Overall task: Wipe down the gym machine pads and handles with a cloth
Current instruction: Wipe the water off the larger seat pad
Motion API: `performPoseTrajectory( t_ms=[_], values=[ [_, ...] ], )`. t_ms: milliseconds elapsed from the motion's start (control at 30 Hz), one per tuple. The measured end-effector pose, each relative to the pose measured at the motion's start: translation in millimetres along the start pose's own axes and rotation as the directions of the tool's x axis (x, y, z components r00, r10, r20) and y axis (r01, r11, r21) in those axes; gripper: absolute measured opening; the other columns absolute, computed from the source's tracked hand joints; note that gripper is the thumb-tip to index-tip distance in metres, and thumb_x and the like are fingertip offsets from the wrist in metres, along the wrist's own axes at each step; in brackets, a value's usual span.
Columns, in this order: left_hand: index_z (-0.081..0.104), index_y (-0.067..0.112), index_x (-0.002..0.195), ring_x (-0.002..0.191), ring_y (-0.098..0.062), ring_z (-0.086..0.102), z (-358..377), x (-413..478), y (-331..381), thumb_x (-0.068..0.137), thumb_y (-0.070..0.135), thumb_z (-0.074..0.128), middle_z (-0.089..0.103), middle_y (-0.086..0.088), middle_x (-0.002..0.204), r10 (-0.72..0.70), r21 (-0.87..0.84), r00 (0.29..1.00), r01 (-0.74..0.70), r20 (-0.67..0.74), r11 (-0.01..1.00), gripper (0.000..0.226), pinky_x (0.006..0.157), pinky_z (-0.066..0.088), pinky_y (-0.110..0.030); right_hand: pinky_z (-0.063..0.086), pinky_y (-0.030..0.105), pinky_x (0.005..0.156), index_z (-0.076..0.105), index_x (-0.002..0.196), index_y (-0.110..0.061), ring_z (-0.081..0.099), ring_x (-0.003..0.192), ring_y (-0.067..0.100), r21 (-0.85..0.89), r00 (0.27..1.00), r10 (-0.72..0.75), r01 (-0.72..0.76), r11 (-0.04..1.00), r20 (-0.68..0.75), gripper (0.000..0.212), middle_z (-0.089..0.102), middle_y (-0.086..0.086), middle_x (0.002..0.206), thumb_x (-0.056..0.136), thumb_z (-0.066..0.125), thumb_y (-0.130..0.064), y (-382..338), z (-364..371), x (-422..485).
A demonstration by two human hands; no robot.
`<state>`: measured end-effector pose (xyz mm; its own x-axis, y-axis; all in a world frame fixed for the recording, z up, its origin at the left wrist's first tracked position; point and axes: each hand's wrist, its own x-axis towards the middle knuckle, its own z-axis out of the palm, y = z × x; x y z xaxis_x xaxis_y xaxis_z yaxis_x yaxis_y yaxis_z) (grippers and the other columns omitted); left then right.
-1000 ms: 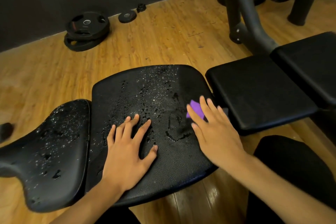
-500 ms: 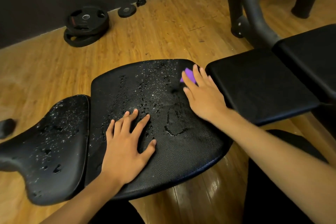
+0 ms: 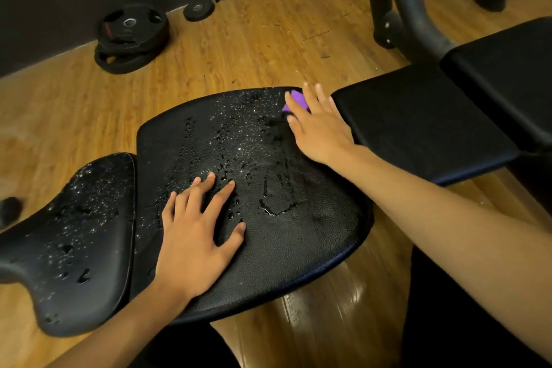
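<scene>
A wide black seat pad [image 3: 313, 218] fills the middle, speckled with water drops on its left and far parts. My right hand [image 3: 319, 125] lies flat with straight fingers at the pad's far right corner, pressing a purple cloth [image 3: 296, 100] that peeks out from under the fingers. My left hand [image 3: 194, 230] rests flat on the pad's near left part, fingers spread. A second wet black pad [image 3: 80, 236] adjoins on the left. Two dry black pads [image 3: 418, 119] [image 3: 507, 69] continue to the right.
Weight plates [image 3: 131, 36] are stacked on the wooden floor by the dark wall, with a smaller plate [image 3: 198, 10] beside them. A grey machine frame [image 3: 409, 3] rises at the back right. A dark handle end [image 3: 10, 209] shows at the left edge.
My right hand has slid the purple cloth away from me along the pad's right side to its far corner, leaving a wiped streak. My left hand has stayed in place.
</scene>
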<state>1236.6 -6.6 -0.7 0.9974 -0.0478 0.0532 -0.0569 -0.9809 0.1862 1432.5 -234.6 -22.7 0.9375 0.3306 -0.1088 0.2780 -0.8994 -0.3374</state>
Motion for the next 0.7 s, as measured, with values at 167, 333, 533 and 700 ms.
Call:
performPoseTrajectory(
  t_ms=[167, 333, 533, 700],
  values=[
    [0.048, 0.031, 0.154, 0.154, -0.029, 0.028, -1, 1, 0, 0.091, 0.065, 0.043, 0.040, -0.004, 0.159, 0.005, -0.005, 1.000, -0.005, 0.001, 1.000, 0.072, 0.125, 0.017, -0.058, -0.001, 0.040, 0.128, 0.008, 0.165, -0.029, -0.009, 0.158, 0.026, 0.008, 0.999, -0.007, 0.007, 1.000, -0.051, 0.055, -0.008, 0.007, 0.172, 0.111, 0.016, -0.040, -3, 13, -76],
    [0.047, 0.030, 0.154, 0.153, -0.029, 0.029, -1, 1, 0, 0.091, 0.064, 0.042, 0.040, -0.005, 0.159, 0.008, 0.004, 1.000, -0.008, 0.004, 1.000, 0.072, 0.124, 0.019, -0.060, 0.021, 0.048, 0.126, 0.027, 0.162, -0.023, 0.016, 0.157, 0.029, -0.104, 0.995, -0.086, 0.080, 0.991, -0.048, 0.058, 0.018, 0.011, 0.170, 0.107, 0.017, -0.041, -16, 28, -197],
    [0.049, 0.030, 0.154, 0.152, -0.029, 0.031, 0, 1, 0, 0.091, 0.064, 0.043, 0.041, -0.004, 0.158, 0.011, 0.004, 1.000, -0.011, -0.002, 1.000, 0.071, 0.123, 0.021, -0.061, -0.006, 0.041, 0.127, -0.002, 0.164, -0.029, -0.009, 0.158, 0.023, -0.053, 0.997, -0.042, 0.039, 0.998, -0.058, 0.059, -0.002, 0.005, 0.172, 0.108, 0.005, -0.048, -17, 13, -76],
    [0.048, 0.031, 0.154, 0.152, -0.029, 0.030, 0, 1, 0, 0.092, 0.065, 0.042, 0.041, -0.003, 0.159, 0.005, -0.002, 1.000, -0.005, -0.003, 1.000, 0.071, 0.124, 0.019, -0.060, -0.004, 0.043, 0.128, -0.003, 0.164, -0.026, -0.013, 0.158, 0.025, -0.070, 0.999, 0.015, -0.018, 0.997, -0.046, 0.060, -0.011, 0.009, 0.172, 0.110, 0.012, -0.047, -21, 12, -48]
  ],
)
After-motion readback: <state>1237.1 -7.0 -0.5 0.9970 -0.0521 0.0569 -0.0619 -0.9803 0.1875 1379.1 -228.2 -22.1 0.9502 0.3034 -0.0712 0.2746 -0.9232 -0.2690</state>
